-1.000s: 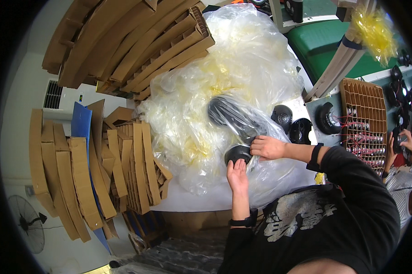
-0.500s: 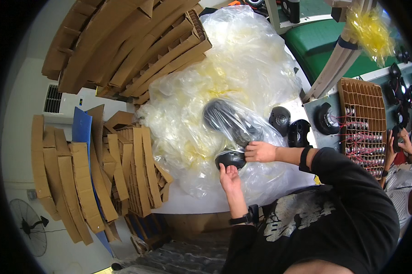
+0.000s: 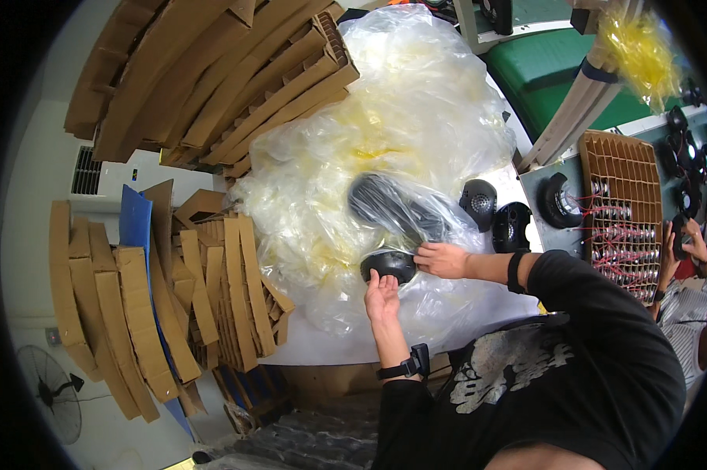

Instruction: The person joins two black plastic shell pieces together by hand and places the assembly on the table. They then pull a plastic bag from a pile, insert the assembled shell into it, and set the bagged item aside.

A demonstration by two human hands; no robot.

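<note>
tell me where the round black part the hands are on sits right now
In the head view the round black part sits just right of centre, between the left hand and right hand, against the heap of clear plastic bags.

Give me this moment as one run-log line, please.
left hand: under black round part | right hand: on part's edge | clear bags: piled behind

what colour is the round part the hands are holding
Black, held between the left hand and right hand; round part shows best in the head view.
</note>
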